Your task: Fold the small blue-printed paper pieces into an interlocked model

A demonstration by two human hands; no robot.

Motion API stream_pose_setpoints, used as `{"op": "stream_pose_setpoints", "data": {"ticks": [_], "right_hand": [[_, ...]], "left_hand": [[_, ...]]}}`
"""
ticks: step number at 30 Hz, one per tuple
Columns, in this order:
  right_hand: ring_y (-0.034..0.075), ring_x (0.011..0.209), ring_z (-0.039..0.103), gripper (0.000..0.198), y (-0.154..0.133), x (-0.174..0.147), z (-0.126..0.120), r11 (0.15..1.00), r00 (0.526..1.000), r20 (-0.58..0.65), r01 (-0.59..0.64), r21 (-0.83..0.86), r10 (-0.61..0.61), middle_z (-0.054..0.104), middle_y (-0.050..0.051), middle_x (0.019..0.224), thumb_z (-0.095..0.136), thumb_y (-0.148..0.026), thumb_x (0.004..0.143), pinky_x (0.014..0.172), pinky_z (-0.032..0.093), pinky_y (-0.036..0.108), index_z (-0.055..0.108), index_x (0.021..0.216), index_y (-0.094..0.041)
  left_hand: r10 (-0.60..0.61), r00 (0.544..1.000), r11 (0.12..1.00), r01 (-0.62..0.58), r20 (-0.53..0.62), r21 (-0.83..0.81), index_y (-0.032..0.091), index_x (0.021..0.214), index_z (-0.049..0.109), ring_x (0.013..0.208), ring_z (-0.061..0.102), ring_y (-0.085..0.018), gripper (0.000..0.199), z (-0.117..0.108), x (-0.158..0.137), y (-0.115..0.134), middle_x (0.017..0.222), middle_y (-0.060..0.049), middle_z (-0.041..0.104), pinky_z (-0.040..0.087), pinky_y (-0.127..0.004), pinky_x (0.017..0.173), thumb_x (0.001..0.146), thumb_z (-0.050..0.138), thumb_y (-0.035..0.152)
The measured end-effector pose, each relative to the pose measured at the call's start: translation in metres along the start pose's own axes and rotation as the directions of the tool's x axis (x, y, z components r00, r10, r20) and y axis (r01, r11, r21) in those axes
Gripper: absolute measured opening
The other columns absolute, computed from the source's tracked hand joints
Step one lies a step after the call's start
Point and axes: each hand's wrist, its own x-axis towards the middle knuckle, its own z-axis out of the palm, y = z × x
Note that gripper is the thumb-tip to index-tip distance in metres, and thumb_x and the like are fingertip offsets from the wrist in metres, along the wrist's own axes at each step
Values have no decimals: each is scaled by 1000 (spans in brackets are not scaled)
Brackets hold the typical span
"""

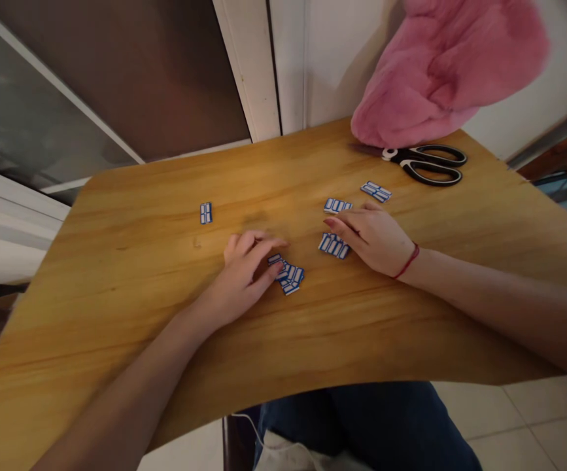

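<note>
My left hand (246, 275) rests on the table with its fingers apart, the thumb tip touching a loose pile of small blue-and-white label pieces (293, 276). My right hand (378, 239), a red string round its wrist, lies between two more groups of these labels. One group of labels (335, 246) sits just below its thumb, the other group of labels (336, 205) just above it. The fingers are loosely bent and partly hidden, and I see nothing held in them. Farther up lies another label piece (376, 191). A separate label piece (206, 212) lies to the left.
Black-handled scissors (430, 163) lie at the back right of the wooden table (131, 314), their blades partly beneath a pink fluffy item (440, 78). Behind the table stand a white wall and a framed dark panel (165, 65). The curved front edge is close to my lap.
</note>
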Motion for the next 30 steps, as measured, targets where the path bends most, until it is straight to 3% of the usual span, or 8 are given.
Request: {"op": "stream_pose_setpoints", "data": {"ticks": [6, 14, 22, 27, 30], "right_hand": [[13, 59, 50, 54, 0, 1, -2, 1000, 1000, -24, -11, -24, 11, 61, 3, 65, 19, -44, 99, 69, 29, 32, 55, 70, -17], [14, 58, 48, 38, -6, -3, -5, 999, 987, -161, -16, 49, 24, 59, 3, 66, 28, -38, 98, 69, 33, 31, 55, 82, -17], [11, 57, 47, 21, -29, -14, -2, 959, 984, -66, 177, 221, -166, 53, -3, 61, 43, -31, 94, 72, 33, 29, 55, 89, -15], [15, 76, 54, 36, -42, -21, 5, 958, 963, 84, 243, 152, -257, 62, 5, 89, 49, -49, 90, 76, 29, 31, 60, 100, -16], [15, 74, 53, 34, -43, -22, 10, 958, 956, 95, 268, 104, -278, 63, 5, 92, 51, -48, 89, 76, 27, 32, 62, 96, -17]], "left_hand": [[17, 987, 996, -3, 160, -91, 26, 112, 58, 111, 42, -21, 24, -5, 3, -2, 114, -3, 49, 32, -38, 101, 91, 48, 26], [-26, 973, 990, 57, 229, -128, 22, 94, 58, 104, 44, -20, 12, -7, 3, -2, 106, -3, 49, 36, -39, 97, 83, 60, 25], [-25, 961, 977, 82, 276, -198, 20, 86, 50, 84, 48, -17, 9, -9, 1, 2, 88, -1, 53, 40, -33, 80, 82, 58, 21], [-29, 969, 942, 108, 243, -317, 21, 86, 49, 78, 51, -14, 8, -2, -2, 5, 84, 1, 55, 41, -29, 73, 84, 57, 21], [-21, 985, 916, 87, 171, -393, 21, 86, 53, 79, 53, -13, 6, 6, -3, 10, 84, 1, 57, 43, -26, 73, 83, 58, 20]]}}
